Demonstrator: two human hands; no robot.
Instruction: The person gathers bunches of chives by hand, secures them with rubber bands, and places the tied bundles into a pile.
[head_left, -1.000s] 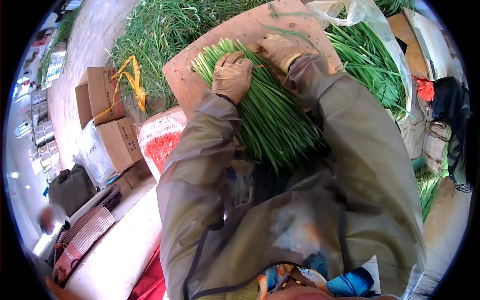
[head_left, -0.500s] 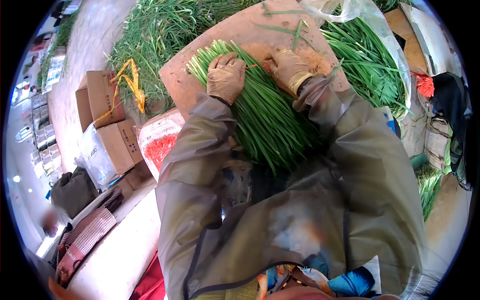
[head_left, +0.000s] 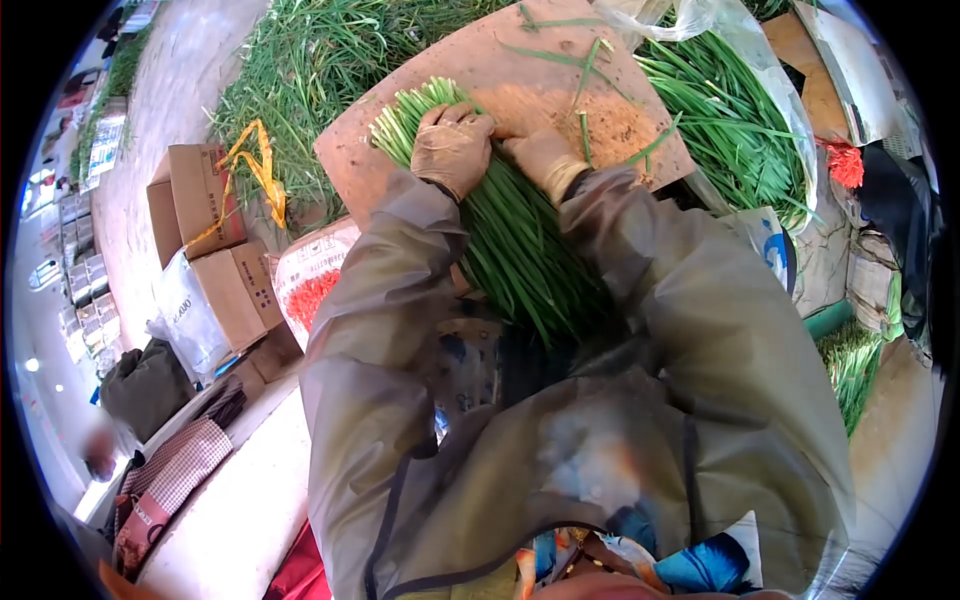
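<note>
A thick bunch of long green stalks (head_left: 520,250) lies across a dusty reddish board (head_left: 490,60), its pale cut ends toward the upper left and its leaves hanging over the near edge. My left hand (head_left: 452,148), in a tan glove, is wrapped over the bunch close to the pale ends. My right hand (head_left: 543,162), gloved alike, presses against the bunch's right side with its fingers closed near the left fingertips. Whether those right fingertips pinch anything small is hidden. A few loose green blades (head_left: 585,75) lie on the board.
Loose greens (head_left: 290,90) are heaped behind the board. A clear plastic bag of green stalks (head_left: 720,120) stands at the right. On the left are cardboard boxes (head_left: 235,295), a yellow strap (head_left: 264,180) and a sack with red strips (head_left: 312,296). A blurred person (head_left: 100,450) is at far left.
My right hand has moved left from the board's bare part to the bunch, beside my left hand. My left hand still rests on the bunch. More loose blades show on the board.
</note>
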